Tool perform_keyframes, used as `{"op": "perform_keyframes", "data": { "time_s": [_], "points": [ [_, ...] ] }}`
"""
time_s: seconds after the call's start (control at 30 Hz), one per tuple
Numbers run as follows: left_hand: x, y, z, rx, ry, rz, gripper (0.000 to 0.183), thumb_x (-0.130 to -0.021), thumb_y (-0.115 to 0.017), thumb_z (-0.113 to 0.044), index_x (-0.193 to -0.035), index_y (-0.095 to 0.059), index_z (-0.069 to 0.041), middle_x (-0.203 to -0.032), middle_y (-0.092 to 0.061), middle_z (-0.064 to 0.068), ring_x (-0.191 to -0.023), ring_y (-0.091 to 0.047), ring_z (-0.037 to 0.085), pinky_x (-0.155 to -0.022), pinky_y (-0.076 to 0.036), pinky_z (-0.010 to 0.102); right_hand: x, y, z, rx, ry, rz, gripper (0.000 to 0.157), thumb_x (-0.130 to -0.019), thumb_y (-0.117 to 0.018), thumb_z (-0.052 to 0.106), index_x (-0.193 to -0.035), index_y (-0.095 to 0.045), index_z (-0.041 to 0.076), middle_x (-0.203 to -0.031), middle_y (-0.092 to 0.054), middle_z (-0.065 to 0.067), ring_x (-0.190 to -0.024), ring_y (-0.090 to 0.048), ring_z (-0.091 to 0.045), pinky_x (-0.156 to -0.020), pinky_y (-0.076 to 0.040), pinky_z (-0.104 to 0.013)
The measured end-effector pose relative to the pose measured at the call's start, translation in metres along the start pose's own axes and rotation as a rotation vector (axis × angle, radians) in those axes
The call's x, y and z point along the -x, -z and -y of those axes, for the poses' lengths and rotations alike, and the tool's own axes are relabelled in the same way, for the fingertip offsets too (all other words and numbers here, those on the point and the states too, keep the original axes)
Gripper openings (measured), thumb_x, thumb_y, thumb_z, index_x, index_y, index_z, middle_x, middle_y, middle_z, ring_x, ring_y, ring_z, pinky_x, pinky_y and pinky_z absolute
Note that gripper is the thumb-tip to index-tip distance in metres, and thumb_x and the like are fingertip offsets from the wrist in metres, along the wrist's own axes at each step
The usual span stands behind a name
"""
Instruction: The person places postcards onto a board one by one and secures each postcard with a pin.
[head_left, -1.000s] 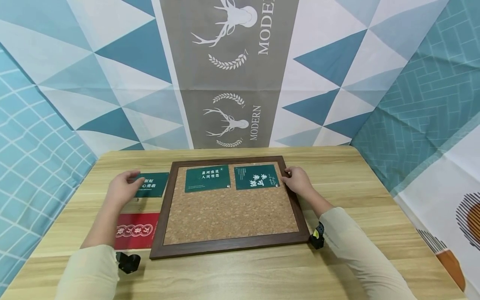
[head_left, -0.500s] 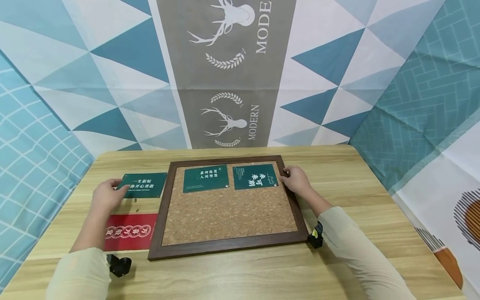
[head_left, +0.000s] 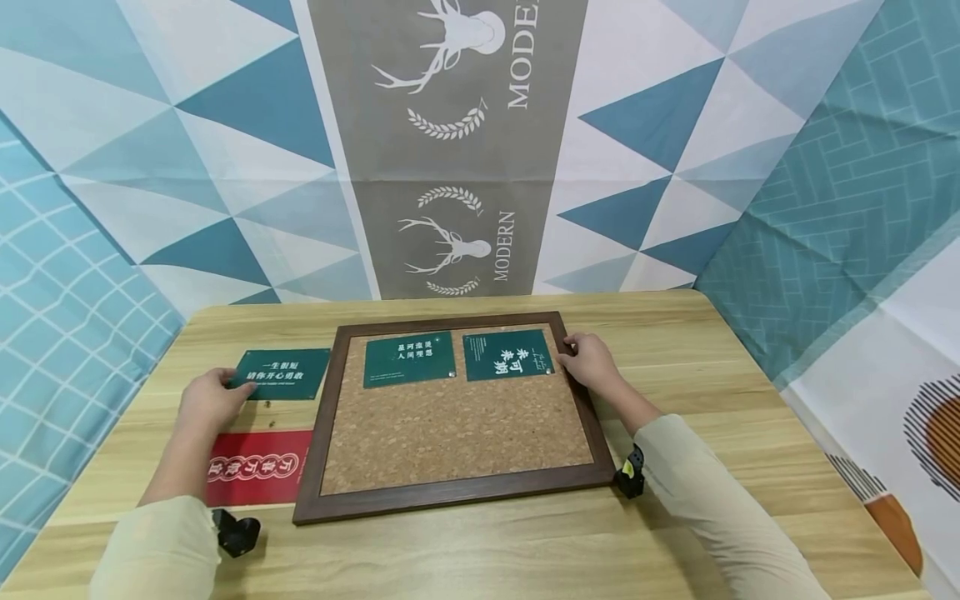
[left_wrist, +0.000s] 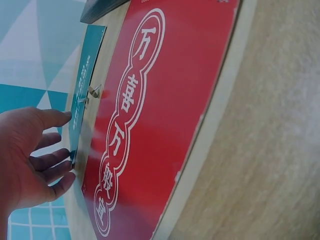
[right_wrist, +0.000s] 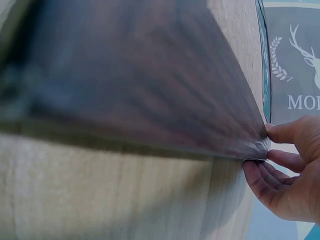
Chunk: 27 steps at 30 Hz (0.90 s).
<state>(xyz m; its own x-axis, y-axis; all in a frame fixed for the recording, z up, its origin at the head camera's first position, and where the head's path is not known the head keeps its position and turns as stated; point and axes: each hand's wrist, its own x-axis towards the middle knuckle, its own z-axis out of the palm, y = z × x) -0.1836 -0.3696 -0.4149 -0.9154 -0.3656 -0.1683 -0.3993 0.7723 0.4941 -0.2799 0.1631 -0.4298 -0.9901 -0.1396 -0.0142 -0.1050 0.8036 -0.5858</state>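
My left hand (head_left: 213,400) is at the left edge of a green card (head_left: 283,375) with white lettering, lying left of the board. In the left wrist view its thumb and fingers (left_wrist: 55,160) are loosely bent and apart, close beside that card. My right hand (head_left: 592,362) grips the right side of a cork board (head_left: 457,433) with a dark brown frame. The right wrist view has the thumb (right_wrist: 285,132) over the frame's edge and the other fingers against its side. Two green cards (head_left: 408,358) lie along the board's upper part, each with a small pin at its lower right corner.
A red card (head_left: 255,477) with white characters lies below the loose green card, beside the board's left side. Between these two cards are two small pins (left_wrist: 94,91) on the wooden table (head_left: 480,550). A patterned cloth (head_left: 450,150) hangs behind the table's far edge.
My left hand has moved left, from over the loose green card's left part to its left edge, uncovering the lettering. My right hand stays on the frame. The head view has shifted slightly.
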Motion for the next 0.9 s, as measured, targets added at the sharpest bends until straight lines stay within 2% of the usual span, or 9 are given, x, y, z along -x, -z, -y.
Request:
{"op": "perform_keyframes", "data": {
  "time_s": [0.27,0.43,0.53,0.63,0.7,0.83,0.9],
  "points": [
    [0.0,-0.001,0.0,0.002,0.018,-0.015,0.066,-0.091,-0.055,-0.027,-0.135,-0.031,0.017,-0.128,-0.036,0.04,-0.111,-0.039,0.05,-0.099,-0.036,0.06,0.0,0.0,0.001,0.004,0.005,0.001,0.042,-0.092,-0.059,0.015,-0.128,-0.052,-0.006,-0.113,-0.062,-0.024,-0.083,-0.06,-0.025,-0.071,-0.049,-0.036],
    [0.0,-0.001,0.003,0.006,0.034,-0.022,0.068,-0.09,-0.057,-0.028,-0.135,-0.032,0.016,-0.128,-0.038,0.04,-0.109,-0.039,0.049,-0.097,-0.037,0.059,-0.001,-0.001,0.001,0.0,0.002,-0.002,0.042,-0.092,-0.059,0.015,-0.128,-0.052,-0.006,-0.115,-0.062,-0.024,-0.088,-0.062,-0.027,-0.074,-0.051,-0.038],
    [0.0,0.002,0.005,0.019,0.053,-0.02,0.069,-0.09,-0.058,-0.028,-0.136,-0.031,0.016,-0.131,-0.037,0.039,-0.112,-0.038,0.05,-0.098,-0.035,0.06,0.0,-0.001,0.001,0.0,0.009,-0.002,0.042,-0.092,-0.059,0.015,-0.127,-0.052,-0.006,-0.113,-0.062,-0.023,-0.081,-0.061,-0.024,-0.071,-0.05,-0.035],
    [0.001,0.005,0.007,0.06,0.097,-0.024,0.069,-0.089,-0.058,-0.026,-0.136,-0.029,0.016,-0.135,-0.035,0.039,-0.117,-0.036,0.05,-0.101,-0.034,0.058,0.0,-0.001,0.0,-0.006,0.014,0.003,0.042,-0.092,-0.059,0.015,-0.127,-0.052,-0.007,-0.107,-0.064,-0.023,-0.065,-0.054,-0.019,-0.063,-0.045,-0.031],
    [0.001,0.007,0.008,0.107,0.132,-0.024,0.067,-0.09,-0.056,-0.024,-0.136,-0.03,0.017,-0.136,-0.034,0.038,-0.118,-0.036,0.05,-0.101,-0.034,0.057,0.0,-0.002,0.0,-0.004,0.017,0.001,0.042,-0.092,-0.059,0.015,-0.127,-0.053,-0.007,-0.105,-0.065,-0.023,-0.061,-0.05,-0.016,-0.061,-0.042,-0.028],
    [0.002,0.009,0.011,0.215,0.19,-0.026,0.058,-0.092,-0.054,-0.021,-0.133,-0.036,0.016,-0.134,-0.034,0.038,-0.113,-0.038,0.045,-0.095,-0.04,0.052,0.0,-0.002,0.001,-0.003,0.013,0.0,0.042,-0.092,-0.059,0.015,-0.127,-0.053,-0.006,-0.107,-0.064,-0.023,-0.061,-0.049,-0.016,-0.061,-0.041,-0.028],
    [0.001,0.011,0.013,0.231,0.199,-0.025,0.055,-0.093,-0.051,-0.022,-0.133,-0.039,0.014,-0.133,-0.035,0.037,-0.111,-0.039,0.044,-0.09,-0.042,0.049,0.0,-0.002,0.001,-0.004,0.01,0.001,0.042,-0.092,-0.059,0.015,-0.127,-0.052,-0.006,-0.106,-0.064,-0.023,-0.061,-0.049,-0.016,-0.06,-0.04,-0.028]
  ]
}}
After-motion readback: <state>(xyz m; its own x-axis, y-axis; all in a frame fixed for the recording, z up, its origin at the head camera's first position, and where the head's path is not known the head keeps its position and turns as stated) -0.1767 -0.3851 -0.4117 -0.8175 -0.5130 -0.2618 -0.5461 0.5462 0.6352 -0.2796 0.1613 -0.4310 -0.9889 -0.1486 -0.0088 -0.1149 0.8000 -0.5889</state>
